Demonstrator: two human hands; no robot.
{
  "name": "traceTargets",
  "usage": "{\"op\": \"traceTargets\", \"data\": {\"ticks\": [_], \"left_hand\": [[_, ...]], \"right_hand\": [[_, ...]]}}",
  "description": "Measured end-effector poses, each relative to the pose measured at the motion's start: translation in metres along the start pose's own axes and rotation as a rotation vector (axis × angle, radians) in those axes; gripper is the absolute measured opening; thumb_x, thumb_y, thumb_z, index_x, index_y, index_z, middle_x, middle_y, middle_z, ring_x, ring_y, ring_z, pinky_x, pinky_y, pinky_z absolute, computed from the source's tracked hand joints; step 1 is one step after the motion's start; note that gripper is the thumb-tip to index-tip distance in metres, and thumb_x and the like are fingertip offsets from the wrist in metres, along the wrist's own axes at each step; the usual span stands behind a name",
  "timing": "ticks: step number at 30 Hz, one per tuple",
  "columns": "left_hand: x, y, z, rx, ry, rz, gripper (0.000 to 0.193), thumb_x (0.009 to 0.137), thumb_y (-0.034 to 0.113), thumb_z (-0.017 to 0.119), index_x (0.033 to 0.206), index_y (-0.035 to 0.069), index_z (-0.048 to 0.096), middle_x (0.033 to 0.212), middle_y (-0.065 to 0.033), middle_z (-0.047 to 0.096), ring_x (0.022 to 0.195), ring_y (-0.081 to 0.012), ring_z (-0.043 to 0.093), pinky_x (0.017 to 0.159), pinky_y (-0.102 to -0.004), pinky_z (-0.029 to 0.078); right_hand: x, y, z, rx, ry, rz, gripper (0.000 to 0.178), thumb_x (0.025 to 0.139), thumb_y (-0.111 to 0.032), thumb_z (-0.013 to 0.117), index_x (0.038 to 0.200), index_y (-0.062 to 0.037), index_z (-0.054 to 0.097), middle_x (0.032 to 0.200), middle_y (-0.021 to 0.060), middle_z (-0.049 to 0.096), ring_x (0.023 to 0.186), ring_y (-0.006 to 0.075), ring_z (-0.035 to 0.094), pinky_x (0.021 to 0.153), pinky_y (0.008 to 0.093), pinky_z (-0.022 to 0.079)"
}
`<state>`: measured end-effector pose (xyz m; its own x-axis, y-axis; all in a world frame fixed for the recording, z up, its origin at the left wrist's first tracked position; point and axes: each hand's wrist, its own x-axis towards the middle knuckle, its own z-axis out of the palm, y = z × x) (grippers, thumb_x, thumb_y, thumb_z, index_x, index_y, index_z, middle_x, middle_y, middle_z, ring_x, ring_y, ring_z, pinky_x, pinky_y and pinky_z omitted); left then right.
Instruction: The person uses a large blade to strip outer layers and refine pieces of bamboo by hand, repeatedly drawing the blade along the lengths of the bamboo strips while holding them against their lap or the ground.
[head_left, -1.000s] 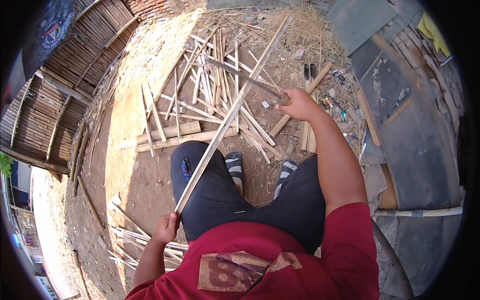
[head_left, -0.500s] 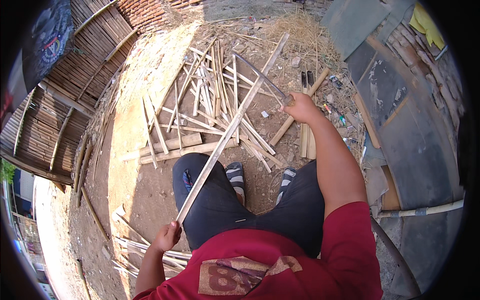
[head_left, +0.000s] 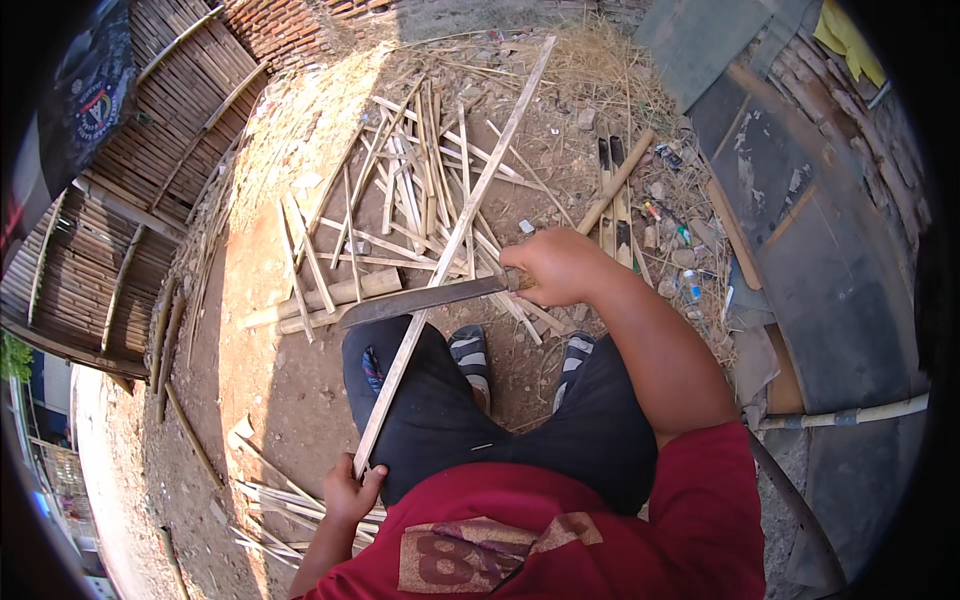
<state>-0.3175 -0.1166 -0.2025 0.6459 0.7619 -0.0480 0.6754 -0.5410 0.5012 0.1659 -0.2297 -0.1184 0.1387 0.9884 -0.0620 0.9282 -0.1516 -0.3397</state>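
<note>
A long pale bamboo strip [head_left: 499,160] slants from beside my left thigh up toward the far straw. Its near end is gripped by my left hand [head_left: 352,491], thumb and fingers closed round it. My right hand [head_left: 562,268] is wrapped round the handle of a machete [head_left: 425,301]. The dark blade points left and lies across the strip just beyond my left knee; whether it presses on the wood, I cannot tell. Past my feet, a loose pile of split bamboo strips [head_left: 415,165] covers the ground.
Thick bamboo poles [head_left: 350,288] lie ahead to the left. More thin strips [head_left: 290,512] are bundled by my left side. Another bamboo pole [head_left: 620,178] and litter lie ahead right. Dark sheets [head_left: 780,200] border the right; a slatted bamboo panel [head_left: 190,110] borders the left.
My right hand has come nearer and to the left, bringing the machete blade from beyond the strip down across it. My left hand has shifted slightly right with the strip.
</note>
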Motion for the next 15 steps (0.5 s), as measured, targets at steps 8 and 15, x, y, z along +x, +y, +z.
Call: {"op": "traceTargets", "data": {"ticks": [8,15], "left_hand": [[0.019,-0.004,-0.024,-0.177,-0.302,-0.063,0.027,0.096,0.021,0.072,0.087,-0.003,0.061,0.066,-0.0045,0.058,0.065,-0.0099,0.049,0.057,-0.0325,0.042],[0.022,-0.017,-0.004,-0.466,-0.448,-0.081,0.029,0.102,0.025,0.064,0.089,0.0,0.062,0.072,0.0018,0.057,0.07,-0.0077,0.05,0.061,-0.0288,0.043]], "right_hand": [[-0.005,0.081,0.009,0.309,0.328,0.266,0.063,0.082,-0.029,0.079,0.135,-0.0002,0.061,0.116,0.0262,0.07,0.107,0.0381,0.069,0.092,0.0438,0.054],[-0.013,0.027,0.013,0.16,0.087,0.025,0.045,0.082,-0.029,0.081,0.117,-0.005,0.068,0.092,0.0206,0.07,0.089,0.0363,0.07,0.082,0.0437,0.054]]}}
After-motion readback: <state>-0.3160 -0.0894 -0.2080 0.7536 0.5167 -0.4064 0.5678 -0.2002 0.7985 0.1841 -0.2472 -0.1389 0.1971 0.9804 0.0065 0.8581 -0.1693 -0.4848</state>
